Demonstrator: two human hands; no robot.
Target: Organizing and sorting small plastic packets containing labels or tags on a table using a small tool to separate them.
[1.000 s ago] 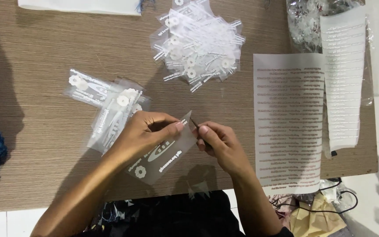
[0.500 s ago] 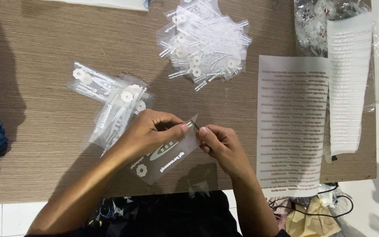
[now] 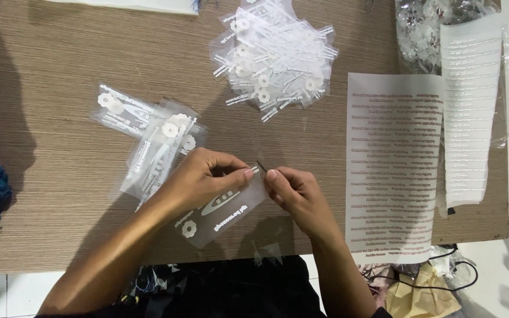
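The left hand [image 3: 198, 176] and the right hand [image 3: 293, 188] pinch together the open end of one small clear bag [image 3: 219, 212], which is low over the table's near edge; their fingers are closed on it. A small pile of bags [image 3: 151, 138] lies just left of the hands, so a few seem finished, while a bigger heap [image 3: 275, 56] waits farther away. The brown table [image 3: 48, 70] also carries white sticker sheets [image 3: 393, 165] at the right. A white tiled floor shows below.
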